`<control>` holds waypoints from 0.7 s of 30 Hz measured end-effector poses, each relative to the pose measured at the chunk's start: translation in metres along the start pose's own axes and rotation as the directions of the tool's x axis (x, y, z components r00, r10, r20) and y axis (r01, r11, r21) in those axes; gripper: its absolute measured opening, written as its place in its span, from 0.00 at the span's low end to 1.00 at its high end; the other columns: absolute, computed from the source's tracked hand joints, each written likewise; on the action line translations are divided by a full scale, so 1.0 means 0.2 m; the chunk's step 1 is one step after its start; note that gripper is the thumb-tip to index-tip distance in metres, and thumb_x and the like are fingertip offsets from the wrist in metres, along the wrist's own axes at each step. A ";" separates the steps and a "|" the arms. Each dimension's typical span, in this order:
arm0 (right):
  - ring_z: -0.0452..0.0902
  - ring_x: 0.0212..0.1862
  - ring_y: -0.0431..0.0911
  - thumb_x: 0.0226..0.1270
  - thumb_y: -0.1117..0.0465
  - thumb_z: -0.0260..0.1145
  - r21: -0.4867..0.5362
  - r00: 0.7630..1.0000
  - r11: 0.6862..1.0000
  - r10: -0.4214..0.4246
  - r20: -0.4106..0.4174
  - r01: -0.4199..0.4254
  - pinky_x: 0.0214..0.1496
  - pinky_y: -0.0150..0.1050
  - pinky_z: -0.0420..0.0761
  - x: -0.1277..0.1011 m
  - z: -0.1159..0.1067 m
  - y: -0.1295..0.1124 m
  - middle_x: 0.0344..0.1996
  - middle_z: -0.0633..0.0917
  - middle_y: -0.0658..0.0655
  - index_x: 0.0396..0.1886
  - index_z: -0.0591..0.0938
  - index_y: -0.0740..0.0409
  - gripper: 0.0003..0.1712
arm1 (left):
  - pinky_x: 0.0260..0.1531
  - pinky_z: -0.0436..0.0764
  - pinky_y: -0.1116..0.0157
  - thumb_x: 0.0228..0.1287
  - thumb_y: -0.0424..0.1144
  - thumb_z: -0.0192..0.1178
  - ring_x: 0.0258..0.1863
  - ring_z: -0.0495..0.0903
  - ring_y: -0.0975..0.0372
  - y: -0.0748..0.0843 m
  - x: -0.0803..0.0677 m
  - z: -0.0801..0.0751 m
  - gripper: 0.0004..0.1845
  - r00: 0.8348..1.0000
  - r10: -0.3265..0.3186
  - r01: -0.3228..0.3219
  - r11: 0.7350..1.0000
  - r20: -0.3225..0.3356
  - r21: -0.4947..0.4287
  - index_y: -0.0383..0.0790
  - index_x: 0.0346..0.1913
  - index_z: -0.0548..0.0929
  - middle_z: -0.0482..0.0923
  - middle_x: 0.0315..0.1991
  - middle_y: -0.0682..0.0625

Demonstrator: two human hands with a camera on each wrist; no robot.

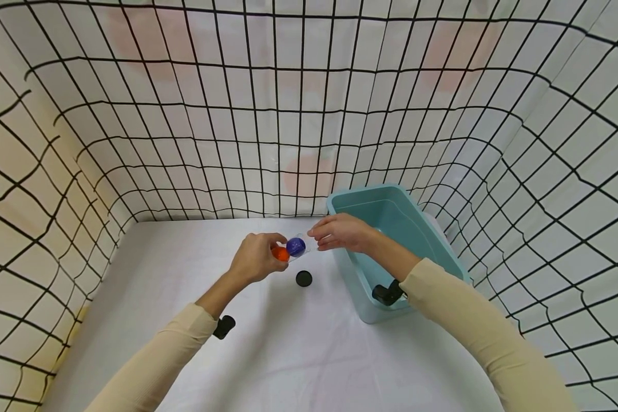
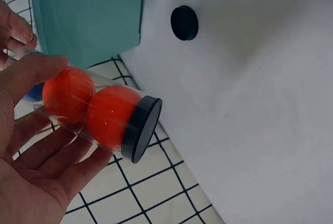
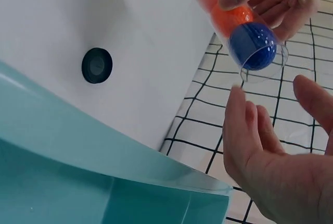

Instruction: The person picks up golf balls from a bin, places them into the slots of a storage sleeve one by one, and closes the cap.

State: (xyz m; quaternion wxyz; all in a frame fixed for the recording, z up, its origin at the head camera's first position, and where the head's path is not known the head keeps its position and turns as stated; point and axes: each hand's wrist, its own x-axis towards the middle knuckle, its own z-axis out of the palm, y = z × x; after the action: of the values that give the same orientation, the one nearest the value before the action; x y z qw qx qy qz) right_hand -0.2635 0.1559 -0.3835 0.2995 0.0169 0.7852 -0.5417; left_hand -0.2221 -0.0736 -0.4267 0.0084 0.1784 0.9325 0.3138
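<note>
1. The left hand (image 1: pixel 256 256) has its grip around a clear tube (image 1: pixel 311 244); the thumb lies along one side of the wall and the fingers along the other; the tube is held in the air above the counter (image 1: pixel 283 355), slanted, with its uncapped mouth towards the right hand (image 1: pixel 342 232).
2. Three balls sit in a row inside the tube; an orange ball (image 2: pixel 110 115) rests next to the black cap (image 2: pixel 142 129) that closes the far end; a second orange ball (image 2: pixel 69 92) comes after it, beside the left thumb; a blue ball (image 3: pixel 253 46) is nearest the mouth.
3. The right hand's grip holds nothing; its fingers are extended, thumb apart from them, just beside the tube's mouth; I cannot tell whether a fingertip touches the rim.
4. A loose black lid (image 1: pixel 304 278) lies flat on the white counter, below the tube in the head view and near the teal tub (image 3: pixel 104 146); the tub stands to the right, with the right forearm reaching across it.
5. Both arms wear cream sleeves (image 1: pixel 474 320); a small black device (image 1: pixel 224 327) shows at the left wrist and another (image 1: pixel 388 292) at the right; black netting (image 1: pixel 301 68) surrounds the counter, with pale sheeting behind it.
</note>
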 end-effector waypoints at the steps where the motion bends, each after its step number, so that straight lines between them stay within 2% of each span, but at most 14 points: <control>1: 0.81 0.57 0.55 0.72 0.57 0.66 -0.010 1.000 1.000 -0.007 -0.012 0.007 0.62 0.47 0.81 0.00 0.00 0.00 0.58 0.81 0.63 0.59 0.80 0.63 0.21 | 0.36 0.86 0.63 0.49 0.38 0.78 0.34 0.84 0.56 -0.01 0.00 0.00 0.23 1.000 -0.002 0.002 1.000 -0.004 0.002 0.38 0.51 0.87 0.88 0.40 0.41; 9: 0.83 0.53 0.52 0.70 0.55 0.68 -0.066 0.995 0.996 -0.063 -0.072 0.058 0.60 0.45 0.82 0.06 0.00 0.00 0.57 0.83 0.61 0.58 0.80 0.62 0.22 | 0.35 0.85 0.63 0.49 0.39 0.78 0.35 0.84 0.56 -0.06 -0.03 -0.04 0.24 1.000 -0.019 0.019 1.000 -0.010 0.018 0.38 0.52 0.87 0.88 0.41 0.41; 16: 0.82 0.53 0.53 0.69 0.57 0.69 0.025 0.987 0.997 -0.068 -0.149 0.073 0.61 0.47 0.82 0.12 0.04 0.00 0.57 0.83 0.61 0.59 0.80 0.63 0.22 | 0.35 0.84 0.62 0.51 0.39 0.76 0.35 0.83 0.55 -0.12 -0.06 -0.09 0.24 0.999 -0.038 0.039 0.998 -0.021 0.039 0.37 0.52 0.87 0.88 0.42 0.40; 21: 0.80 0.48 0.51 0.67 0.59 0.71 0.098 0.962 0.985 -0.111 -0.251 0.139 0.58 0.44 0.84 0.15 0.11 0.03 0.56 0.83 0.62 0.59 0.79 0.65 0.24 | 0.33 0.83 0.63 0.50 0.40 0.76 0.33 0.83 0.55 -0.16 -0.09 -0.13 0.23 0.999 -0.035 0.037 0.999 -0.042 0.038 0.37 0.51 0.87 0.88 0.40 0.40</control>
State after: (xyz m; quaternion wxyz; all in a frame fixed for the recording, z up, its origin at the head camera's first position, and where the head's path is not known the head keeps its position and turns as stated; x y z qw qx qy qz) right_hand -0.2769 0.1301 -0.4085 0.1641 0.0511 0.7830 -0.5977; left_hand -0.2192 -0.1182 -0.4250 -0.0085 0.1552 0.9415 0.2991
